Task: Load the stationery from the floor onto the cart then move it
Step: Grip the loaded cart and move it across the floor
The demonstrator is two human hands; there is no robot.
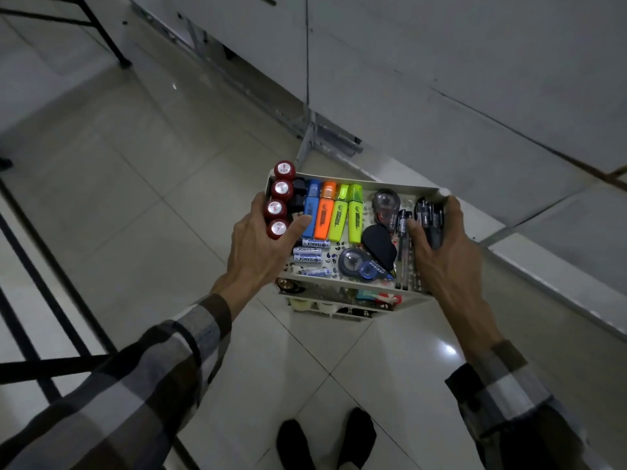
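A small white tiered cart (349,289) stands on the tiled floor in front of me. Its top tray holds several red-capped stamps (281,198), blue, orange and two yellow-green highlighters (334,212), batteries (310,252), correction tape dispensers (356,264) and black pens (429,215). My left hand (261,239) grips the tray's left edge, its thumb reaching inside toward the blue highlighter. My right hand (441,245) grips the right edge, fingers over the black pens. Lower tiers show more items, mostly hidden.
White desk tops (441,79) with metal legs run along the right and back. Black table legs (101,35) stand at the upper left and dark bars (34,283) cross the left side. My feet in dark socks (325,439) stand below the cart.
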